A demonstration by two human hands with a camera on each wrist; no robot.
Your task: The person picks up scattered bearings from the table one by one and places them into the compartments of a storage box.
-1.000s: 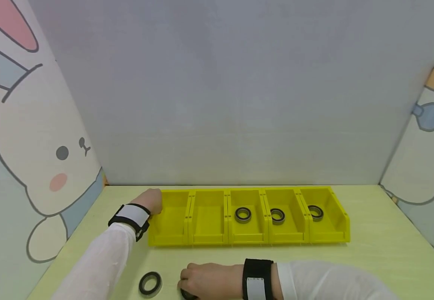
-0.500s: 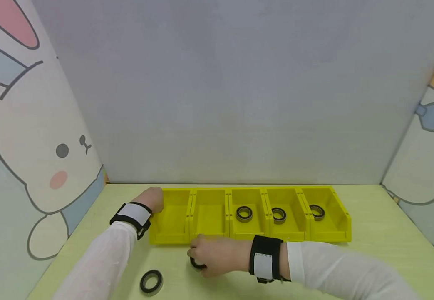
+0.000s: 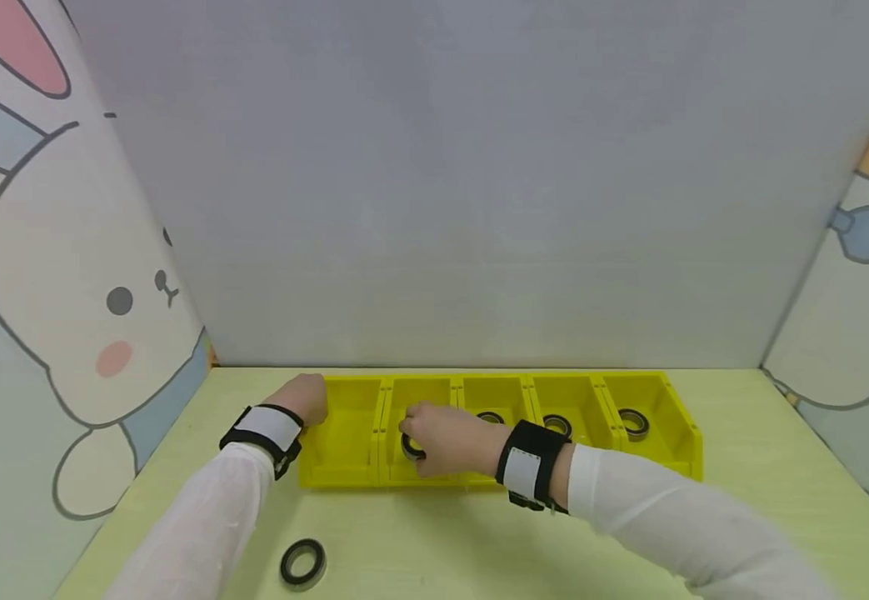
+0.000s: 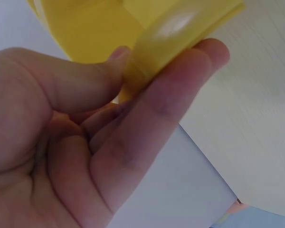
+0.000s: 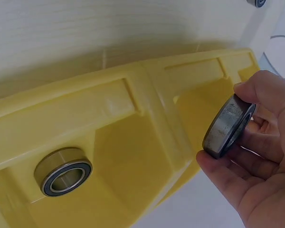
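Observation:
My left hand [image 3: 302,398] pinches the left wall of a row of joined yellow bins [image 3: 340,478]; the left wrist view shows thumb and fingers [image 4: 152,109] on either side of the yellow rim [image 4: 175,33]. Over the second bin from the left, my right hand [image 3: 449,437] holds a ball bearing [image 3: 410,447] by its edge. In the right wrist view this bearing [image 5: 228,126] is tilted between thumb and fingers, above the bin. Another bearing [image 5: 63,172] lies in the neighbouring bin. My right hand and wrist partly cover the bearings in the middle bins.
A loose bearing [image 3: 302,564] lies on the pale table [image 3: 374,550] in front of the bins. The rightmost bin holds one bearing [image 3: 633,424]. A grey wall [image 3: 471,208] stands behind, with rabbit-patterned panels [image 3: 67,275] at the sides.
My right hand has lifted the bearing off the table and carried it forward, over the front edge into the second bin's space. My left hand has stayed on the bin wall.

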